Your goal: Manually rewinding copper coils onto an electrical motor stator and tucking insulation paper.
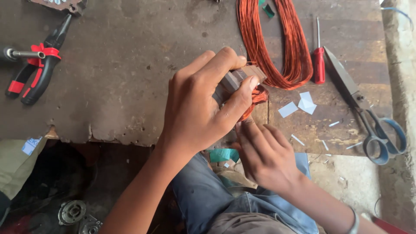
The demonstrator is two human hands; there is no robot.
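Now I see my left hand [197, 102] closed around a small metal block [242, 77], with the thumb and fingers pressing it from both sides, just above the edge of the bench [117, 86]. Copper wire [256, 97] comes out from under the block, between my two hands. My right hand [264, 156] is below it, fingers bent and narrow, the fingertips touching the wire at the bottom of the block; I cannot tell if they really pinch it. Behind the block lies a big coil [277, 43] of the same copper wire. Beside the coil is a red screwdriver [319, 60], then scissors [368, 117] with blue handles, and some white paper pieces [301, 105] near them. Far left on the bench are pliers [37, 69] with red and black handles
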